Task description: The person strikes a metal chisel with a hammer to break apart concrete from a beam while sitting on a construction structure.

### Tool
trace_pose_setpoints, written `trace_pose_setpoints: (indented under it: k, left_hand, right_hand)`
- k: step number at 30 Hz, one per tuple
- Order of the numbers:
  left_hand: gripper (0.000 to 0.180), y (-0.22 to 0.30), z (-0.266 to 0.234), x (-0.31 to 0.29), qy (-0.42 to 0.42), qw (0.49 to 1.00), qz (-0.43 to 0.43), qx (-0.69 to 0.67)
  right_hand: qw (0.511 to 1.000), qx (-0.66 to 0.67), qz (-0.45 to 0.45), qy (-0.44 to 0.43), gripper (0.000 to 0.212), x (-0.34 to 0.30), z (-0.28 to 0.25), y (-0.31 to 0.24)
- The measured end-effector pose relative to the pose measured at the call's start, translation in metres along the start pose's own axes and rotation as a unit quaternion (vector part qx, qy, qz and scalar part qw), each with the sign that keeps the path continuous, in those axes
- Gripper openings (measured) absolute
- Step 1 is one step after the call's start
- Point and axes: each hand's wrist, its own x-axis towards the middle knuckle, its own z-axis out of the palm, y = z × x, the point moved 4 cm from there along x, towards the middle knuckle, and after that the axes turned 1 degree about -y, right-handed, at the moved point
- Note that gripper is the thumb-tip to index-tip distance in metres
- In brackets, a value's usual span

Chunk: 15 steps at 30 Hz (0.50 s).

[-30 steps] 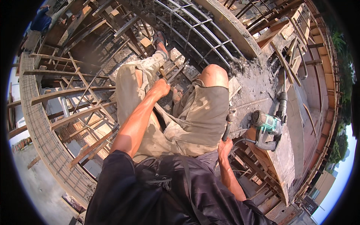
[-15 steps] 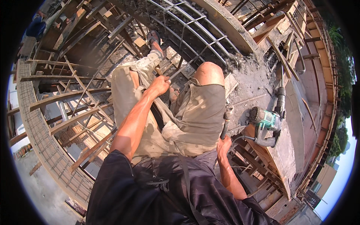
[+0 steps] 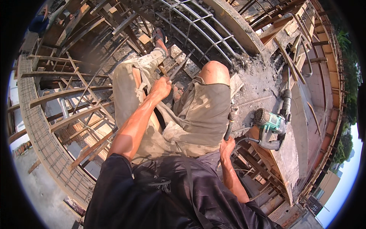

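My left hand (image 3: 162, 87) is closed around a grey metal bar, which looks like a chisel (image 3: 182, 64). It slants up and to the right, between my knees, its far end near the reinforcing bars. By my right thigh, my right hand (image 3: 227, 147) grips the dark handle of a hammer (image 3: 230, 126). The hammer's head points away from me, beside rough concrete. A teal and black demolition hammer (image 3: 271, 123) with a long bit lies to the right, apart from both hands.
A steel rebar cage (image 3: 207, 24) runs through the trench ahead, beside a concrete edge (image 3: 238, 26). Broken concrete (image 3: 256, 82) lies to the right. Timber props and planks (image 3: 72, 91) crisscross over drops on the left. Another person (image 3: 38, 23) is at the far upper left.
The chisel in my left hand has swung to point more steeply away from me, its far end shifting up and slightly left. My right hand and the hammer have barely moved.
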Motion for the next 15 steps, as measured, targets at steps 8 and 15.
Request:
trace_pose_setpoints:
  k: [8, 15]
  left_hand:
    - [0.042, -0.024, 0.015, 0.036, 0.012, 1.000, -0.009, 0.016]
    - [0.032, -0.008, 0.006, 0.017, 0.100, 0.995, -0.009, 0.012]
  right_hand:
    - [1.000, 0.005, 0.006, -0.012, 0.052, 0.004, 0.005, 0.014]
    - [1.000, -0.008, 0.005, -0.002, 0.056, 0.004, 0.006, 0.012]
